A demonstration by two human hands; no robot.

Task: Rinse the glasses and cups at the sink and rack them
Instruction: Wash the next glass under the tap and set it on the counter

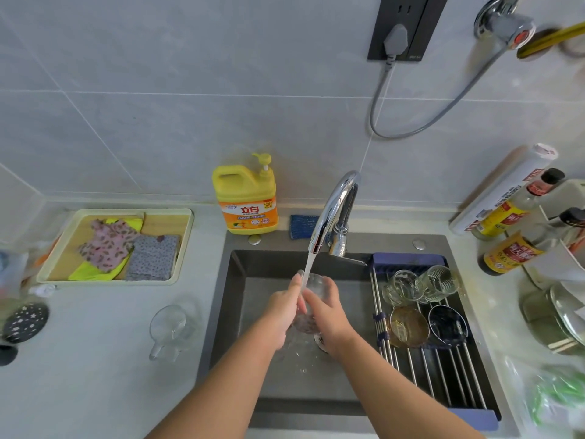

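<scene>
Over the dark sink (240,312) both my hands hold one clear glass (315,288) under the running stream from the chrome faucet (335,210). My left hand (281,312) wraps its left side, my right hand (326,315) grips its right side. The roll-up rack (443,372) across the sink's right half carries two clear glasses (402,286) (438,283), an amber glass bowl (408,326) and a dark glass bowl (448,324). A clear handled cup (171,327) lies on the counter left of the sink.
A yellow detergent bottle (247,201) and a blue sponge (302,226) sit behind the sink. A tray with folded cloths (126,245) is at the left. Sauce bottles (512,245) and stacked dishes (557,321) crowd the right counter.
</scene>
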